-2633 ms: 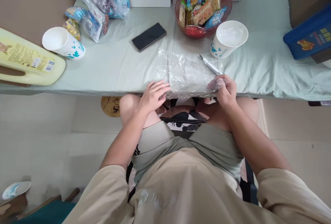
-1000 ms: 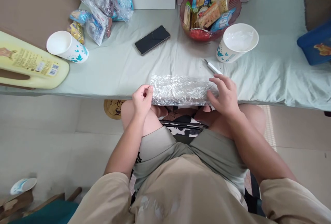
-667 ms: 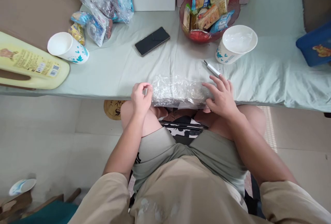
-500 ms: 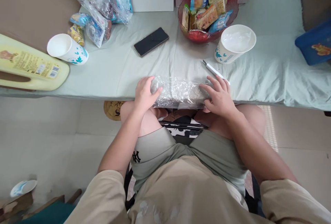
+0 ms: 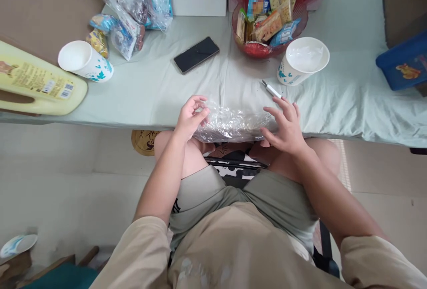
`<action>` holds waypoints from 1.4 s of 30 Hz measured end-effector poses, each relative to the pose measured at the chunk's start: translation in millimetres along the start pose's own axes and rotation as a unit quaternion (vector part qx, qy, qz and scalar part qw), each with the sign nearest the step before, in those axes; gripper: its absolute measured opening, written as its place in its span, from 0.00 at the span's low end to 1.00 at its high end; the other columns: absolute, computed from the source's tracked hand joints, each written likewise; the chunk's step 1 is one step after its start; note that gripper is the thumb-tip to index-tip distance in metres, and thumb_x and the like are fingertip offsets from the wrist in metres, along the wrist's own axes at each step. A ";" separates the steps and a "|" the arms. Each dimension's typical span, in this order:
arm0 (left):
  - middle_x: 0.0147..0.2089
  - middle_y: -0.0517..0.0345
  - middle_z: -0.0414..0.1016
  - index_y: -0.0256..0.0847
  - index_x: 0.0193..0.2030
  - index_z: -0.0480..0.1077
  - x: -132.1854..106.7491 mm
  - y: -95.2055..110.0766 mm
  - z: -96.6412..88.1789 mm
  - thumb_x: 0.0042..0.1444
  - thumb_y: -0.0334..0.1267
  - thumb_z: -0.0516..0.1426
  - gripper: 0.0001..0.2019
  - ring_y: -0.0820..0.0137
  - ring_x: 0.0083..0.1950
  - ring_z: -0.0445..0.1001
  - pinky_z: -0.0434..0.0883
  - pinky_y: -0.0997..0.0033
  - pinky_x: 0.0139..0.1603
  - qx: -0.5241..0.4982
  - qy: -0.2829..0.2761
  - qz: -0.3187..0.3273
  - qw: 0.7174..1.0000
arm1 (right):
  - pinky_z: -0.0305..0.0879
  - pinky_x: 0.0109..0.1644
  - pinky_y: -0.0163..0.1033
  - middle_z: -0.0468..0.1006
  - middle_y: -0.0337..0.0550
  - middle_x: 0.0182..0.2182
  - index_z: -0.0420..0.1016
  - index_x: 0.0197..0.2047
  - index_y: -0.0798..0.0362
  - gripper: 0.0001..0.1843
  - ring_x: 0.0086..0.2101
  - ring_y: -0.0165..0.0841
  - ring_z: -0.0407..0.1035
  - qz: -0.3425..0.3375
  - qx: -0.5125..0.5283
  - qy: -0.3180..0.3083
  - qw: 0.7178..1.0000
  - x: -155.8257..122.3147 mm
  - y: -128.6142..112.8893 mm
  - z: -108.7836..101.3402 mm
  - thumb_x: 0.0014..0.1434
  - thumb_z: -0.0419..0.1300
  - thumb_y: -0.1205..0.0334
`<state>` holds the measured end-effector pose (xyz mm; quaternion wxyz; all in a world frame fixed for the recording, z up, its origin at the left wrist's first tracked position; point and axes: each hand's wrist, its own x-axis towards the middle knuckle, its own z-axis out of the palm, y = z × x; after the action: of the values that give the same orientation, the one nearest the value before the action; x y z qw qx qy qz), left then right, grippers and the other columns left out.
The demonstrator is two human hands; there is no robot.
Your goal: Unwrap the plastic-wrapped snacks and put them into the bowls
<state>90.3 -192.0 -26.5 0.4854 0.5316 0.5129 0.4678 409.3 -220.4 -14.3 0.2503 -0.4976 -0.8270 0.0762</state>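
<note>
Film of clear, crinkled plastic (image 5: 231, 123) lies close, presumably for two-handed reach. At nine o'clock, left hand (image 5: 188, 119) fingers curl, grip unclear; at three, right hand (image 5: 287, 128) fingers spread, released.

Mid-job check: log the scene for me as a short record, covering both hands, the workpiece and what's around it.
left hand: curled at the film's left end; grip unclear
right hand: fingers spread at the film's right end; contact unclear
workpiece: crinkled clear plastic film at the table's near edge
tool: white pen-shaped tool, dark tip, beyond the right hand
beyond film: smartphone, dark screen
far right: patterned paper cup with clear plastic inside, before a snack bowl
surface: pale green tablecloth
</note>
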 end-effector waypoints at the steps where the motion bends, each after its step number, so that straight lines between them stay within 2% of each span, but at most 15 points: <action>1: 0.39 0.61 0.72 0.46 0.49 0.68 -1.6 1.5 -1.1 0.55 0.43 0.64 0.16 0.81 0.21 0.71 0.65 0.79 0.17 -0.014 -0.019 -0.009 1.000 | 0.46 0.69 0.65 0.63 0.54 0.66 0.66 0.63 0.47 0.28 0.68 0.56 0.53 -0.015 0.021 0.001 1.000 5.6 -3.0 -1.3 0.62 0.57 0.48; 5: 0.38 0.64 0.71 0.46 0.50 0.66 -3.7 10.1 -1.5 0.52 0.44 0.67 0.21 0.81 0.22 0.71 0.64 0.81 0.18 -0.074 -0.065 -0.050 0.994 | 0.54 0.68 0.60 0.68 0.56 0.63 0.62 0.66 0.51 0.36 0.67 0.53 0.55 -0.096 0.117 -0.114 0.982 42.2 -21.2 9.8 0.60 0.59 0.44; 7: 0.37 0.66 0.71 0.47 0.53 0.64 -4.5 14.3 -0.1 0.51 0.44 0.68 0.25 0.81 0.21 0.71 0.63 0.81 0.18 -0.099 -0.073 -0.071 0.990 | 0.50 0.69 0.63 0.68 0.56 0.63 0.61 0.68 0.53 0.40 0.67 0.55 0.54 -0.097 0.120 -0.181 0.971 62.5 -32.9 21.7 0.57 0.62 0.46; 10: 0.36 0.67 0.72 0.48 0.54 0.62 -6.9 18.3 -3.1 0.47 0.44 0.71 0.30 0.81 0.20 0.70 0.61 0.80 0.18 -0.143 -0.071 -0.090 0.983 | 0.46 0.70 0.64 0.79 0.51 0.48 0.74 0.51 0.53 0.20 0.57 0.50 0.68 -0.098 0.125 -0.246 0.956 81.8 -50.0 29.9 0.56 0.62 0.56; 12: 0.36 0.66 0.74 0.49 0.56 0.62 -8.2 19.9 -11.3 0.45 0.47 0.71 0.34 0.79 0.21 0.71 0.62 0.80 0.19 -0.194 -0.067 -0.091 0.974 | 0.61 0.62 0.55 0.79 0.44 0.34 0.74 0.37 0.53 0.07 0.41 0.41 0.74 -0.083 0.189 -0.262 0.943 83.0 -58.8 23.7 0.58 0.59 0.58; 13: 0.37 0.64 0.76 0.50 0.57 0.61 -8.7 20.6 -16.5 0.45 0.50 0.71 0.35 0.78 0.22 0.73 0.64 0.79 0.20 -0.225 -0.062 -0.087 0.969 | 0.67 0.54 0.49 0.77 0.42 0.30 0.72 0.34 0.53 0.07 0.35 0.37 0.73 -0.060 0.244 -0.264 0.931 80.4 -61.9 18.2 0.59 0.59 0.58; 16: 0.43 0.57 0.80 0.49 0.60 0.63 -9.8 23.4 -28.5 0.46 0.63 0.66 0.38 0.70 0.30 0.79 0.73 0.73 0.29 -0.304 -0.052 -0.081 0.948 | 0.67 0.33 0.38 0.74 0.38 0.24 0.68 0.32 0.52 0.13 0.25 0.31 0.69 0.060 0.451 -0.242 0.857 66.3 -67.1 4.1 0.61 0.60 0.52; 19: 0.50 0.46 0.81 0.41 0.57 0.70 -11.6 24.8 -20.9 0.43 0.73 0.61 0.43 0.60 0.44 0.82 0.78 0.64 0.41 -0.322 -0.111 -0.105 0.934 | 0.65 0.27 0.35 0.71 0.34 0.21 0.64 0.32 0.50 0.17 0.21 0.28 0.66 0.196 0.571 -0.128 0.787 53.6 -68.2 9.2 0.58 0.64 0.49; 22: 0.52 0.40 0.80 0.36 0.54 0.73 -15.2 21.9 3.6 0.35 0.68 0.68 0.45 0.55 0.53 0.80 0.77 0.60 0.52 -0.270 -0.210 -0.144 0.929 | 0.66 0.25 0.34 0.69 0.32 0.20 0.62 0.31 0.49 0.21 0.20 0.26 0.66 0.288 0.592 -0.030 0.752 46.2 -67.0 27.7 0.53 0.68 0.46; 24: 0.50 0.41 0.82 0.36 0.52 0.75 -17.9 18.4 18.7 0.37 0.58 0.72 0.37 0.58 0.51 0.81 0.76 0.60 0.53 -0.195 -0.219 -0.157 0.943 | 0.68 0.27 0.34 0.71 0.33 0.21 0.62 0.32 0.49 0.23 0.22 0.27 0.69 0.309 0.594 -0.025 0.742 41.6 -64.7 37.2 0.52 0.69 0.43; 28: 0.37 0.49 0.84 0.34 0.42 0.76 -20.8 13.1 26.2 0.48 0.52 0.69 0.23 0.64 0.40 0.83 0.78 0.63 0.47 -0.120 -0.154 -0.156 0.968 | 0.74 0.31 0.39 0.76 0.34 0.25 0.64 0.45 0.47 0.28 0.26 0.32 0.75 0.312 0.597 -0.047 0.737 29.3 -56.5 41.0 0.51 0.69 0.41; 33: 0.33 0.55 0.83 0.38 0.57 0.69 -21.6 11.5 15.4 0.51 0.50 0.68 0.30 0.66 0.36 0.83 0.79 0.67 0.42 -0.111 -0.054 -0.111 0.986 | 0.77 0.36 0.45 0.78 0.35 0.27 0.53 0.66 0.45 0.41 0.25 0.36 0.76 0.311 0.579 -0.017 0.754 18.6 -50.1 40.0 0.56 0.68 0.46; 38: 0.33 0.58 0.83 0.45 0.65 0.60 -23.7 10.8 16.7 0.55 0.48 0.66 0.33 0.67 0.34 0.83 0.79 0.66 0.41 -0.081 -0.014 -0.030 0.996 | 0.77 0.48 0.49 0.81 0.42 0.39 0.40 0.73 0.38 0.47 0.36 0.38 0.79 0.222 0.558 -0.005 0.799 15.3 -54.2 42.1 0.61 0.65 0.49; 40: 0.32 0.58 0.82 0.44 0.56 0.68 -24.8 11.2 17.6 0.56 0.48 0.64 0.23 0.67 0.33 0.82 0.79 0.65 0.40 -0.061 -0.012 0.011 0.998 | 0.75 0.51 0.50 0.80 0.43 0.40 0.52 0.71 0.40 0.38 0.41 0.38 0.78 0.176 0.531 -0.008 0.829 14.3 -54.6 43.3 0.62 0.63 0.51; 42: 0.30 0.57 0.81 0.41 0.42 0.73 -26.6 12.4 17.3 0.56 0.47 0.63 0.13 0.67 0.32 0.82 0.79 0.66 0.39 -0.030 -0.016 0.041 0.999 | 0.74 0.52 0.50 0.79 0.45 0.39 0.68 0.62 0.45 0.24 0.42 0.38 0.76 0.142 0.492 -0.018 0.859 13.7 -53.5 43.7 0.65 0.59 0.52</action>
<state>107.7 -219.2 -15.6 0.4901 0.5446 0.4685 0.4936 340.7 -229.6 -27.3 0.4341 -0.4199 -0.6068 0.5168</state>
